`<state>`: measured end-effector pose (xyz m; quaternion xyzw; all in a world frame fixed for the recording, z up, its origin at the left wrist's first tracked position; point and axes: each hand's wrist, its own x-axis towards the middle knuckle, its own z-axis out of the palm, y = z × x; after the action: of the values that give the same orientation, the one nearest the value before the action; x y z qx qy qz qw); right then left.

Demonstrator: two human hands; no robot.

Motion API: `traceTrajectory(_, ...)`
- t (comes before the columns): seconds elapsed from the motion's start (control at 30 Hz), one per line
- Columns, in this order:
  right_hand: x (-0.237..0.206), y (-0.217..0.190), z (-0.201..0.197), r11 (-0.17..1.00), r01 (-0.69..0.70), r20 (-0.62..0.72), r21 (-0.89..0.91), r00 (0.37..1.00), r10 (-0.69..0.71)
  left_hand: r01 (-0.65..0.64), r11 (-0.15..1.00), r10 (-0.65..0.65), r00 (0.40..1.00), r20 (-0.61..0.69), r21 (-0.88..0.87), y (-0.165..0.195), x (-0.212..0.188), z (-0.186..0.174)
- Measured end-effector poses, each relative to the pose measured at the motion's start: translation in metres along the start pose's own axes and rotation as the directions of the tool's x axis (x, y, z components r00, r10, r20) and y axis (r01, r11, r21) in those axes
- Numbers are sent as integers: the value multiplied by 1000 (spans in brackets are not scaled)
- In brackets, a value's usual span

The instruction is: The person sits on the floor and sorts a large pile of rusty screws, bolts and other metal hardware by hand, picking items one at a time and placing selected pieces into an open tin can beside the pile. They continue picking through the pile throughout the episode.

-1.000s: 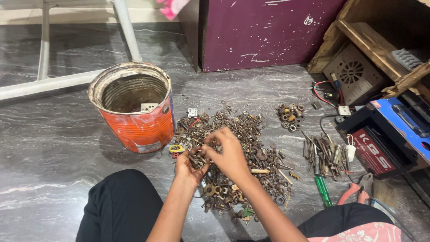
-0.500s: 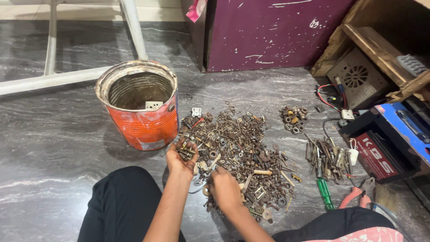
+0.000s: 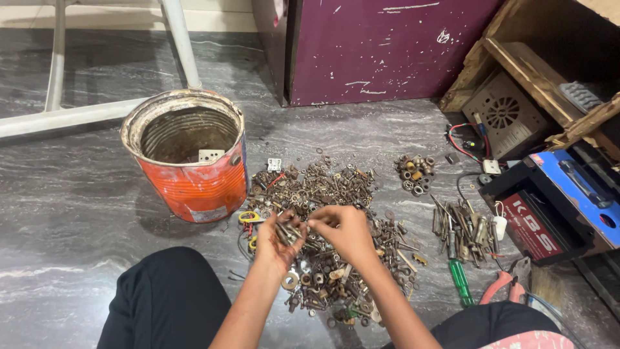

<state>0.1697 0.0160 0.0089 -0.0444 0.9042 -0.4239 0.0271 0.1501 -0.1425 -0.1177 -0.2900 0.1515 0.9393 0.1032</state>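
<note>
Beyond the left hand (image 3: pixel 276 238), a rusty orange can (image 3: pixel 194 187). Beneath both hands, a heap of rusty hardware (image 3: pixel 329 226). Cupped in the left palm, several bolts (image 3: pixel 284 231); pinched at them, right hand (image 3: pixel 345 229). Seemingly mid-sorting; steadier pinch needed.

Soft even daylight, faint shadows, sharp focus — mild glare (floor)
</note>
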Motion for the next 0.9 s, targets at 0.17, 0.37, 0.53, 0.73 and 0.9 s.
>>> traceTrajectory(0.17, 63, 13, -9, 979, 102, -105, -174, 987, -121, 56, 998, -56, 998, -6, -2, -4, 14, 0)
traceTrajectory(0.37, 139, 71, 15, 892, 254, -32, -375, 957, -287, -10, 999, 3, 990, -143, -47, 6, 36, 2)
traceTrajectory(0.53, 147, 92, 47, 793, 299, -37, -531, 927, -374, -38, 996, 25, 987, -160, -81, 14, 49, 8)
traceTrajectory(0.73, 129, 71, 43, 802, 117, 15, -586, 991, -133, -48, 997, 37, 987, -155, -68, 17, 41, 6)
traceTrajectory(0.9, 100, 44, 24, 937, -133, 18, -322, 989, 146, -46, 998, 52, 990, -131, 46, 17, 33, 12)
